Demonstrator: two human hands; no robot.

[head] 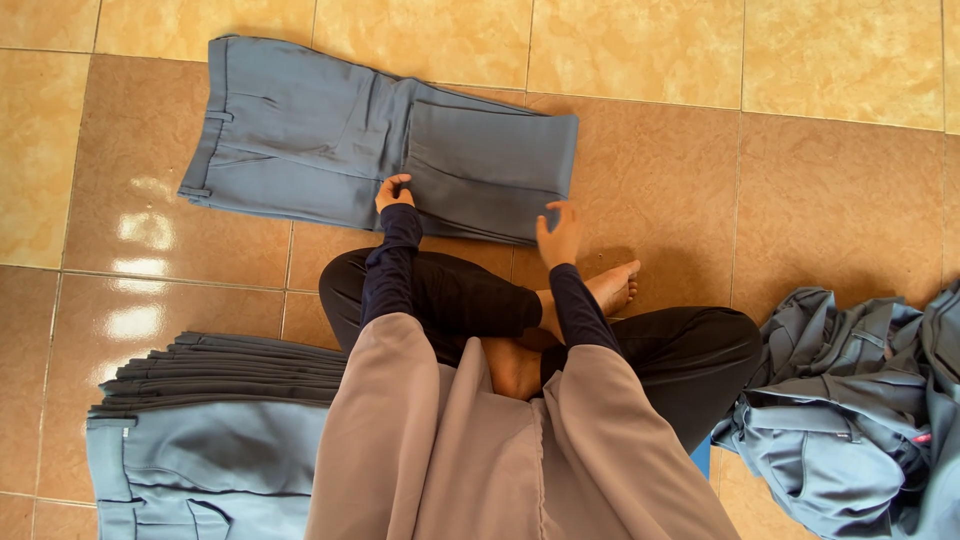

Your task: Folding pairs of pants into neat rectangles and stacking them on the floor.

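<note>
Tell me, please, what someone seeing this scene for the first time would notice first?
Most striking is the pair of grey-blue trousers folded flat on the tan floor tiles at top centre, with the left hand and right hand at its near edge. A neat stack of folded trousers sits at lower left. A rumpled heap of the same trousers lies at lower right beside the person's crossed legs.

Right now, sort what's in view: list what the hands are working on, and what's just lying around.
In hand:
- folded blue-grey trousers, under the left hand and right hand

Lying about:
- stack of folded trousers, at the person's left
- heap of unfolded trousers, at the right
</note>
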